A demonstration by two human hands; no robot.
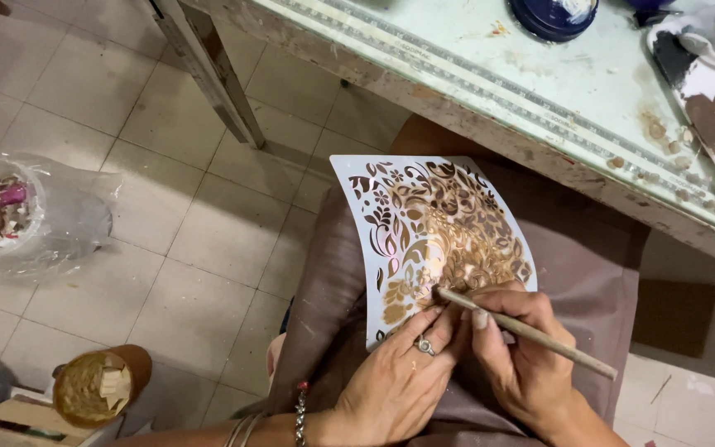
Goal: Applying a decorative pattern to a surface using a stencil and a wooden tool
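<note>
Head view: right hand (516,352) holds brush (526,331) on stencil (424,240).

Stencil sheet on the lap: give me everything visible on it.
The stencil is a thin white sheet, plastic by its look, cut with a floral and leaf pattern and smeared with brown-gold paint, heaviest at the centre and right. It curves over something on the person's lap, below the table edge. The left hand presses its lower edge; the brush in the right hand touches it with its tip.
</note>
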